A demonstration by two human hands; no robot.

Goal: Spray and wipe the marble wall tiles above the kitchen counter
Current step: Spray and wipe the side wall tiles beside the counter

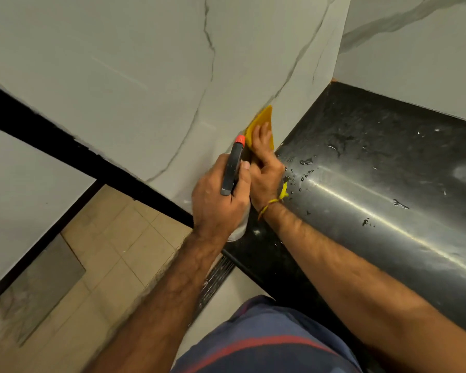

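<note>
Left hand: the left hand [218, 197] is wrapped around the neck of a spray bottle [233, 170], with the fingers curled about it; the bottle's red nozzle is pointed toward the wall.
Right hand: the right hand [265, 168] is laid with its fingers spread on a yellow cloth [262, 122], which is pressed flat against the tile.
Wall: the marble wall tiles [135, 76] are white with grey veins; the cloth is held at their bottom edge, just above the counter's near-left corner.
Counter: the black counter [388, 170] is dotted with water drops near its wall edge.
Wrist: a yellow thread [269, 204] is tied around the right wrist.
Floor: beige floor tiles [113, 238] are seen below the counter's left end.
</note>
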